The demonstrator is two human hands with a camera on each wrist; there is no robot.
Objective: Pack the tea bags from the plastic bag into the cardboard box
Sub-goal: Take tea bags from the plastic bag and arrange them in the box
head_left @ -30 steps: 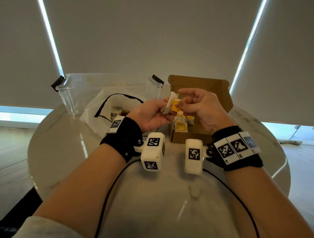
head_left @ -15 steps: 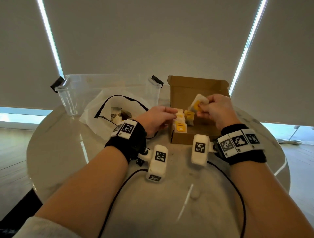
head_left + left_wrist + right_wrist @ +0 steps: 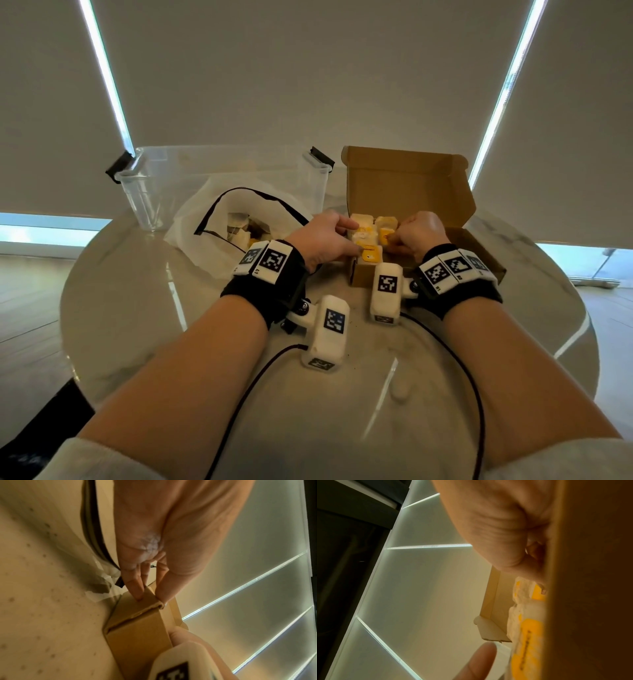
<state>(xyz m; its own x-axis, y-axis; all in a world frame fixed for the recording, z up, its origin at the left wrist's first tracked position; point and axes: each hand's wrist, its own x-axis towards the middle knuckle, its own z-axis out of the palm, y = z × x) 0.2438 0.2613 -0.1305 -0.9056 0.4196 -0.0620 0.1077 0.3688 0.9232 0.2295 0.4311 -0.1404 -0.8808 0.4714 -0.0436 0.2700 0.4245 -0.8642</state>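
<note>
Daylight leaks through gaps beside my blinds (image 3: pixel 308 68), glaring off my glossy table (image 3: pixel 144 308). Head view bends at edges; both wrist views are soft, yellowish, blurry.

Table (image 3: pixel 137 308) carries everything. Cardboard box (image 3: pixel 404 178) sits right of centre, lid standing open at its far side; tea bags (image 3: pixel 368 236) packed in its left part. Plastic bag (image 3: pixel 212 219) lies just left of the box, more tea bags inside it. Clear container (image 3: pixel 150 192) stands behind the bag (far left). Left hand (image 3: pixel 322 240) at the box's left wall, right hand (image 3: pixel 419 233) inside the box.
</note>
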